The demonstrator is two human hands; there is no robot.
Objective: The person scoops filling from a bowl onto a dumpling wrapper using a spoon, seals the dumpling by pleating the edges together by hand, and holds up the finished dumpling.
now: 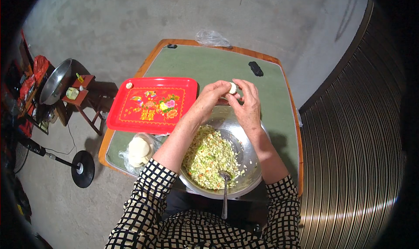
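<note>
My left hand and my right hand hold a small white dumpling between their fingertips, above the far rim of a large metal bowl. Chopped vegetable filling with green and orange bits lies in the bowl. A metal spoon rests in the filling, its handle over the near rim. To the left, a red tray with a flower print bears one small dumpling in its far left corner. Round dough wrappers are stacked in a clear plastic bag beside the bowl.
Two black objects lie on the green-topped table with a wooden edge. Clear plastic sits at its far edge. On the left are a small red stool, a metal basin and a fan's base. A ribbed shutter stands at right.
</note>
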